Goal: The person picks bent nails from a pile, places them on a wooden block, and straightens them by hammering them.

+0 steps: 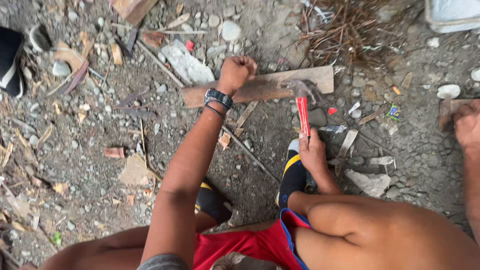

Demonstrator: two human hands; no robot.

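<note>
There, a wooden board [265, 87] lay left to right on the gravel ground [90, 150], pinned at its left by the fisted left hand [236, 71]; the right hand [312, 152], nearer, gripped a red-handled hammer [303, 107], head resting on the board.

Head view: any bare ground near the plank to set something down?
Barest patch: dirt right of the hammer, below the plank. Another lies left of the left hand. Crowded: wood scraps far left, twigs above the plank.

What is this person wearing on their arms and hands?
Both arms are bare, with no sleeves or gloves. The left hand has a black wristwatch with a thin dark band beside it on the wrist. The right hand wears nothing.
</note>
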